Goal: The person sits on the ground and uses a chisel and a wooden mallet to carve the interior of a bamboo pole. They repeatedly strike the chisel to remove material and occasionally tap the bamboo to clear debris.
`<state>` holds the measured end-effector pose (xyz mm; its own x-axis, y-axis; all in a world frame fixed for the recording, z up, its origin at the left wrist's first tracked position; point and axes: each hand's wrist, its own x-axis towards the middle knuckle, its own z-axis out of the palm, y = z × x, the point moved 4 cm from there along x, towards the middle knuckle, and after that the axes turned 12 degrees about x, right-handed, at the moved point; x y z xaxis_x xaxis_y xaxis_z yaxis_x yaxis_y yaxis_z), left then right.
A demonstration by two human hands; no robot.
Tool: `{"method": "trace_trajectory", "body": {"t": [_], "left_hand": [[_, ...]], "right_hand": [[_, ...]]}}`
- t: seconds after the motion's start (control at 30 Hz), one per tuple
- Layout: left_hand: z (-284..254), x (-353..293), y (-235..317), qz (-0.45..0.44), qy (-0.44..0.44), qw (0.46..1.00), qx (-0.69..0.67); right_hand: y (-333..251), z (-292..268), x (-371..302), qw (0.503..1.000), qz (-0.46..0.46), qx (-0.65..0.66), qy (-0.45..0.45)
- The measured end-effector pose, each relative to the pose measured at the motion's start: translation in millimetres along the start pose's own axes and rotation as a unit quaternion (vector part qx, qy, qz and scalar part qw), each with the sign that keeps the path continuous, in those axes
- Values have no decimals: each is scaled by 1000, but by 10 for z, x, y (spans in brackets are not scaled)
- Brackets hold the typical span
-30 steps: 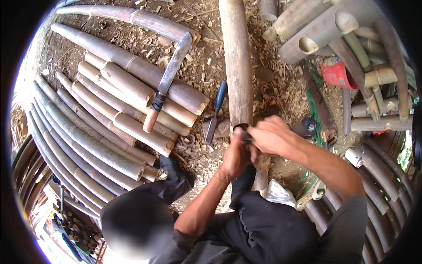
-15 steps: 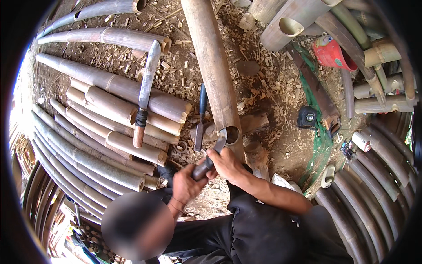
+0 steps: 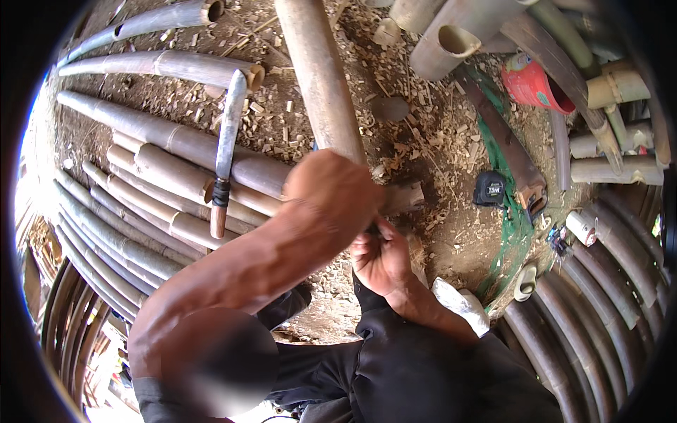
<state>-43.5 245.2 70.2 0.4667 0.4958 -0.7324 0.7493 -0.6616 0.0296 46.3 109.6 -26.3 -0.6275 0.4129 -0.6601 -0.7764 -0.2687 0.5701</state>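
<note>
I observe the left hand (image 3: 331, 187) over the bamboo pole (image 3: 319, 77), right hand (image 3: 385, 264) just beside; I cannot tell either grip's state.

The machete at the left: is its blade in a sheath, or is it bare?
Bare: the machete lies across bamboo poles, its grey blade showing uncovered to the tip.

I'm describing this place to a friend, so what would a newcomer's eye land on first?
Probably the left forearm, slanting from lower left to the left grip at the middle, in front of a thick bamboo pole. Next, likely the red container at upper right and the long knife lying across bamboo lengths at left.
</note>
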Motion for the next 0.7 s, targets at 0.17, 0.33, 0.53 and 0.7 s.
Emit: {"method": "trace_trajectory", "body": {"t": [0.17, 0.33, 0.53, 0.7], "left_hand": [[155, 150, 35, 49, 6, 999, -1], [1219, -454, -206, 43, -61, 977, -200], [1955, -694, 334, -52, -5, 903, -426], [2225, -747, 1214, -171, 32, 802, -571]], "right_hand": [[-160, -125, 7, 1000, 5, -15, 0], [192, -370, -157, 974, 125, -168, 90], [33, -420, -224, 889, 61, -381, 248], [-129, -486, -367, 766, -47, -587, 258]]}}
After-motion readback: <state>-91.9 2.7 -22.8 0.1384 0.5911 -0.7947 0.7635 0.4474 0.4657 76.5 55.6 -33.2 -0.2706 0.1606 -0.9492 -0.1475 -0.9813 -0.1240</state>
